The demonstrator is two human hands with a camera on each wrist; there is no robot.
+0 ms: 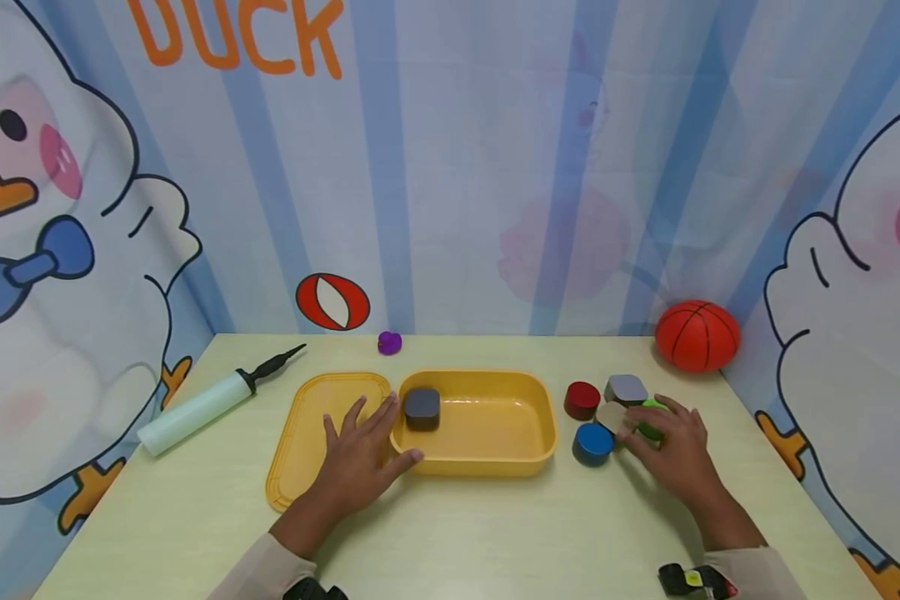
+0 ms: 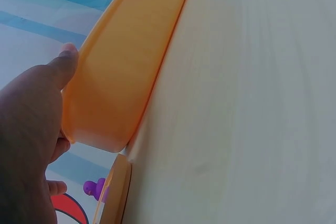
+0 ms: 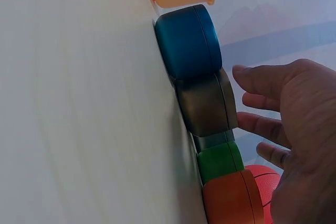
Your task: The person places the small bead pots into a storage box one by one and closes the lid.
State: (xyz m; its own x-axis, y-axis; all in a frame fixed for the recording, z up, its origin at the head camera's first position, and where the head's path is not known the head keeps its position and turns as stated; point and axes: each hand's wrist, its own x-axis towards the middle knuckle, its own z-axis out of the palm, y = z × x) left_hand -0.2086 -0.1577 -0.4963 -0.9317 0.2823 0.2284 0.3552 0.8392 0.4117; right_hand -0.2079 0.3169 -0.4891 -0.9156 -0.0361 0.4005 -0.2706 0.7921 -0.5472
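A yellow plastic box [image 1: 487, 465] stands mid-table with a dark grey rounded tin [image 1: 422, 409] inside at its left end. My left hand [image 1: 360, 458] rests at the box's left rim with fingers spread, the thumb along the front rim. On the right, my right hand [image 1: 675, 442] hovers over a group of small tins, thumb and fingers extended close to a beige tin [image 3: 205, 103]. Around it are a blue tin [image 1: 592, 444], a red tin [image 1: 582, 401], a light grey tin [image 1: 626, 389] and a green tin [image 3: 220, 161]. An orange tin [image 3: 231, 198] shows in the right wrist view, hidden behind the hand in the head view.
A yellow lid [image 1: 300, 446] lies left of the box, partly under my left arm. Farther left is a pale green hand pump [image 1: 195, 412] with a black nozzle. A small purple duck [image 1: 389, 342] and a red basketball [image 1: 697, 336] sit at the back edge, before the curtain.
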